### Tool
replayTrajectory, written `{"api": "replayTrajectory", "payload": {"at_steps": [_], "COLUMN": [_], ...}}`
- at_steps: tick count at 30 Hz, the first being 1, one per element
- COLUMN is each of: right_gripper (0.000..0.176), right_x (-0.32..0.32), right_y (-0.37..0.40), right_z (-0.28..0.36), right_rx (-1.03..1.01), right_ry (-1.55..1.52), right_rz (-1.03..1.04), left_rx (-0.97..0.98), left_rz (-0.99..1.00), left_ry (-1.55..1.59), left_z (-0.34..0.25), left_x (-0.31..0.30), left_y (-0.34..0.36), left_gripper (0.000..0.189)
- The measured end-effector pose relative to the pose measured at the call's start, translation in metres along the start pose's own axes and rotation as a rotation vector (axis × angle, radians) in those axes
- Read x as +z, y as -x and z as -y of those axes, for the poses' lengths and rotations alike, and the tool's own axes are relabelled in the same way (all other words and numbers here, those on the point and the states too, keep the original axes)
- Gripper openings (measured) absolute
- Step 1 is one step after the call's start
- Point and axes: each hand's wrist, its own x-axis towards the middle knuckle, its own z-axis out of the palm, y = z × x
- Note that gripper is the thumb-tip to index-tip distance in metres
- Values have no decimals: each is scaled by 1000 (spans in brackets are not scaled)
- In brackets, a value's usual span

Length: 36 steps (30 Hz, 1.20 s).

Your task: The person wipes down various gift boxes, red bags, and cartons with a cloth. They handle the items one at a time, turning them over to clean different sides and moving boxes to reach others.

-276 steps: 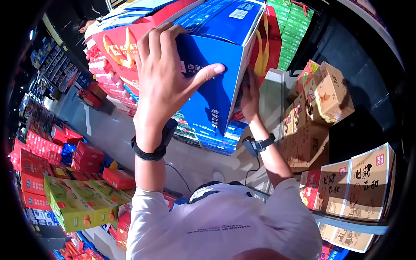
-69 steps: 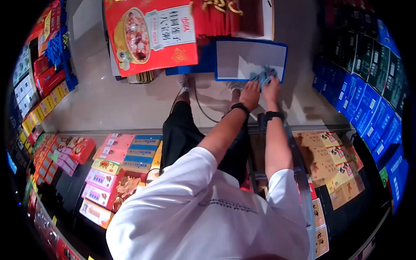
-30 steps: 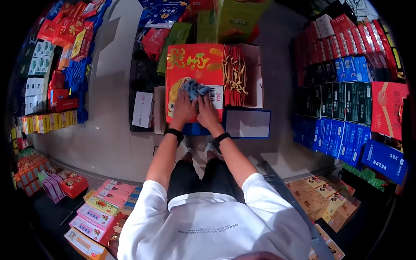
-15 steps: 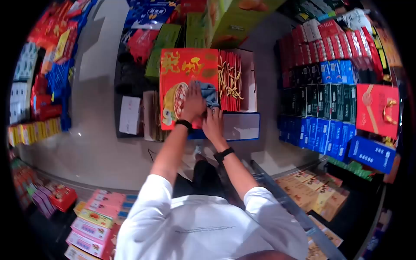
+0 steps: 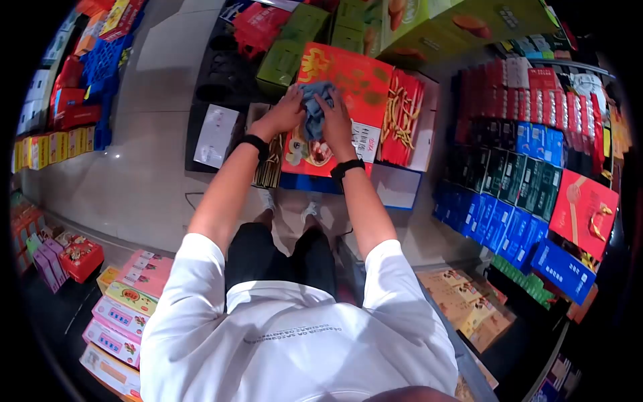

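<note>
A crumpled blue-grey cloth (image 5: 313, 120) lies bunched on top of a large red gift box (image 5: 358, 77) with gold lettering and a picture of a bowl of food. My left hand (image 5: 288, 110) holds the cloth at its left side, its fingertips partly hidden in the folds. From the right, my right hand (image 5: 337, 126) grips the cloth, fingers bent over it. A white printed panel (image 5: 365, 141) on the box shows beside my right wrist. Black bands circle both wrists.
Red bags with gold cords (image 5: 402, 117) stand in an open carton right of the box. Green cartons (image 5: 298, 40) are behind it, a white box (image 5: 216, 136) to the left. Shelves of stacked blue boxes (image 5: 499, 218) line the right side. A metal rail (image 5: 439, 311) runs near my right side.
My left hand has moved from lying flat on the box to the cloth's left side. My right hand has moved up over the cloth. The view has shifted, and the white panel now shows.
</note>
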Motion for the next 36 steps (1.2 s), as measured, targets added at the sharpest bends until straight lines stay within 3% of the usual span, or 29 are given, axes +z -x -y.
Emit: {"api": "replayTrajectory", "payload": {"at_steps": [3, 6, 10, 17, 21, 24, 26, 29, 30, 33, 36], "right_gripper": [64, 56, 48, 62, 59, 58, 61, 61, 60, 56, 49], "right_x": [-6, 10, 26, 35, 31, 17, -5, -11, -13, 2, 5], "right_y": [62, 141, 166, 36, -24, -47, -35, 11, 35, 112, 167], "right_z": [-13, -11, 17, 8, -11, -51, -64, -64, -53, -36, -28], "right_rx": [123, 301, 249, 79, 1, -24, 73, 105, 158, 246, 287], "right_ry": [-36, -63, 9, 132, 91, 145, 137, 183, 195, 174, 148], "right_rz": [-12, -7, -39, 4, -49, 11, 63, 42, 47, -49, -29], "left_rx": [47, 69, 3, -13, -22, -144, -123, 45, 46, -33, -82], "left_rz": [-29, 34, 40, -210, -81, -67, -148, -435, -418, -161, -105], "left_ry": [-226, -193, -130, -399, -646, -672, -547, -434, -272, -219, -178], "left_z": [-25, -68, -81, -22, 16, -24, -44, -59, -75, -111, -124], "left_x": [38, 66, 85, 23, -22, -24, 4, 68, 79, 105, 111], "left_y": [34, 94, 129, 11, -93, -130, -118, -81, -62, 11, 85], "left_gripper": [70, 72, 68, 64, 61, 60, 59, 56, 57, 60, 58]}}
